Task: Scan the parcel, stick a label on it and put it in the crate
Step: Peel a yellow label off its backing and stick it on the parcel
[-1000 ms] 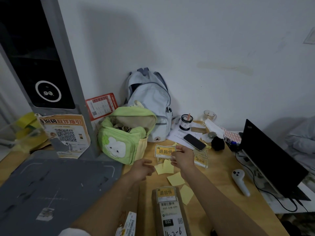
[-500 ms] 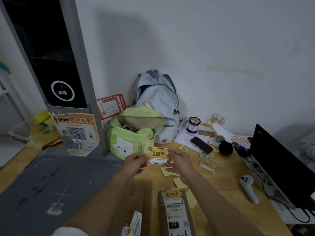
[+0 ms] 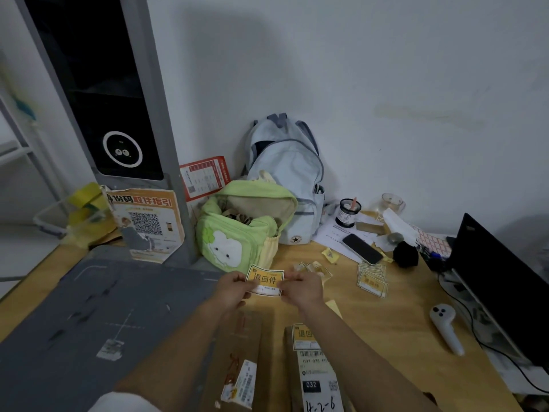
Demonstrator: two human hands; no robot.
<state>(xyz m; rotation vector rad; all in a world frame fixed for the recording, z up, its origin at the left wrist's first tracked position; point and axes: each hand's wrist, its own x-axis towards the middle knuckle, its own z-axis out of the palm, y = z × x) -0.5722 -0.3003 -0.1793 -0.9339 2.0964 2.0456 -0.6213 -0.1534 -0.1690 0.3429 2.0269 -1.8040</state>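
Both hands hold one yellow-and-white label (image 3: 265, 280) above the wooden desk, in front of the green bag. My left hand (image 3: 231, 290) pinches its left edge and my right hand (image 3: 303, 288) pinches its right edge. Below my arms lie two long brown parcels. The left parcel (image 3: 240, 359) has a small white sticker near its close end. The right parcel (image 3: 312, 373) carries a yellow label and a barcode slip marked 032. A stack of spare labels (image 3: 372, 279) lies to the right. No crate is in view.
A grey scanning mat (image 3: 68, 316) covers the left of the desk under a tall dark scanner column (image 3: 98, 93). A green bag (image 3: 242, 227) and pale blue backpack (image 3: 289, 173) stand behind. A phone (image 3: 361, 248), white handheld device (image 3: 445, 327) and laptop (image 3: 502, 281) lie right.
My right hand lifted a label from the desk and my left hand came up to take its other edge. The label now sits a little lower and nearer, held by both hands.
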